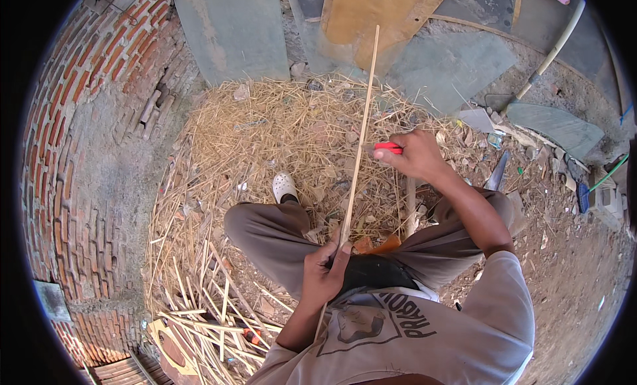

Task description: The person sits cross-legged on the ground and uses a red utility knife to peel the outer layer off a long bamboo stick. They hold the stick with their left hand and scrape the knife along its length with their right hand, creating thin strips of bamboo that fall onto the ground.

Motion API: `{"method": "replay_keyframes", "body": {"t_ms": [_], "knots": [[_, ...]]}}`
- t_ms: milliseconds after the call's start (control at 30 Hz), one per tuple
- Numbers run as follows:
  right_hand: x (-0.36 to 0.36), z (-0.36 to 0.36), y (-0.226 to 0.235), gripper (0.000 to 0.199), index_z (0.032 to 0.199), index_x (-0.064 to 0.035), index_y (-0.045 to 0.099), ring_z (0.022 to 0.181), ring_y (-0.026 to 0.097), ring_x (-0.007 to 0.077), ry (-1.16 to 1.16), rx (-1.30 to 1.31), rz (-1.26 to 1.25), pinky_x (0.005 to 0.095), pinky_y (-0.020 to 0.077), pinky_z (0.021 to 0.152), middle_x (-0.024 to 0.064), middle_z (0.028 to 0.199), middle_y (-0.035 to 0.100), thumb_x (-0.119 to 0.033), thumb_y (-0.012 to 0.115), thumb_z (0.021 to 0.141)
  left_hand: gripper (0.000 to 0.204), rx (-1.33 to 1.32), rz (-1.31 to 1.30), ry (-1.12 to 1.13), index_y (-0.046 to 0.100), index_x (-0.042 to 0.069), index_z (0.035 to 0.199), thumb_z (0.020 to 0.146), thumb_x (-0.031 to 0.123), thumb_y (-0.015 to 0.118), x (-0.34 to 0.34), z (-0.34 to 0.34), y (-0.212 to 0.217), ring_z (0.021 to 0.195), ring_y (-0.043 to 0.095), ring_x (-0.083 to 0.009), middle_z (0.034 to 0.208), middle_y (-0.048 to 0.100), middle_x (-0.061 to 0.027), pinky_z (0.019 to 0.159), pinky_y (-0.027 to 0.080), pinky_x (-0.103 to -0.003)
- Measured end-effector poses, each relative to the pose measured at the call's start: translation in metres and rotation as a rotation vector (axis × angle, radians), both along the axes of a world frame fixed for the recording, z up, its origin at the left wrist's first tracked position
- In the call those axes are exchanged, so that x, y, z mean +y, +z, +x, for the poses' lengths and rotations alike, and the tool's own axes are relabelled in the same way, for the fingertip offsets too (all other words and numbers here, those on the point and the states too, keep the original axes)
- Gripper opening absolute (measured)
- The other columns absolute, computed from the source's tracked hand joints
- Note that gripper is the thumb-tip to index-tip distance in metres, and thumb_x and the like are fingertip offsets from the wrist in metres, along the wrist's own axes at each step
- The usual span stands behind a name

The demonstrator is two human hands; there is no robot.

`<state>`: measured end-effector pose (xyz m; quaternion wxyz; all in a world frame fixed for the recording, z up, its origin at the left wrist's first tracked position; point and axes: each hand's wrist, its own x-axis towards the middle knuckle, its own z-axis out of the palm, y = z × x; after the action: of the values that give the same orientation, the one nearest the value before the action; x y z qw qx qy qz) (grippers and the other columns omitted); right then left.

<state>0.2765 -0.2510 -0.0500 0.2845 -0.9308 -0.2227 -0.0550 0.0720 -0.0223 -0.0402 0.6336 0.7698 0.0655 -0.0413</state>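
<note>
A weathered brick wall (79, 153) curves up the left side of a rough yard, and its foot meets earthen ground (557, 285) strewn with straw-coloured shavings (265, 119), stones and scraps. Along the far edge stand a grey-green panel (232, 36), a tan board (378, 20) and a broken grey sheet (451, 66). On the right are a pale pole (563, 40), a blue broom head (583, 198) on a green handle and a grey hollow block (609, 200). A loose heap of pale split sticks (219, 318) lies at lower left, near the person's elbow.

The person sits with knees spread, a white clog (284, 187) showing beyond the left knee. Between the knees, a long pale strip (363, 119) slants up and away over the litter. The left hand (325, 269) has its fingers closed around the strip's near part; the right hand (418, 154) has its fingers clamped on a red-handled knife (389, 148) beside the strip's middle.

The short blade is hard to make out, and whether it touches the strip cannot be told. The left hand hides part of the strip's near end. An orange piece (386, 244) by the lap is partly covered.
</note>
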Motion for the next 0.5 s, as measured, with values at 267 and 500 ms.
{"method": "replay_keyframes", "body": {"t_ms": [267, 500], "knots": [[0.020, -0.014, -0.001, 0.068, 0.057, -0.0078, 0.058, 0.046, 0.057, 0.0304, 0.168, -0.222, -0.082, 0.0398, 0.0434, 0.047, 0.0079, 0.050, 0.053, -0.075, 0.067, 0.067, 0.038, -0.178, 0.190, 0.002, 0.057, -0.004, 0.128, 0.092, 0.007, 0.061, -0.008, 0.007, -0.001, 0.061, 0.042, -0.0016, 0.061, 0.048, -0.0053, 0.054, 0.041, -0.021], [0.010, 0.014, -0.001, 0.068, 0.055, -0.0089, 0.056, 0.044, 0.055, 0.0294, 0.079, -0.332, -0.047, 0.0395, 0.0429, 0.045, 0.0079, 0.048, 0.052, -0.075, 0.066, 0.067, 0.038, -0.143, 0.339, -0.060, 0.057, -0.003, 0.129, 0.092, 0.006, 0.060, -0.006, 0.013, 0.021, 0.056, 0.045, -0.0032, 0.059, 0.051, -0.0125, 0.052, 0.044, -0.024]]}}
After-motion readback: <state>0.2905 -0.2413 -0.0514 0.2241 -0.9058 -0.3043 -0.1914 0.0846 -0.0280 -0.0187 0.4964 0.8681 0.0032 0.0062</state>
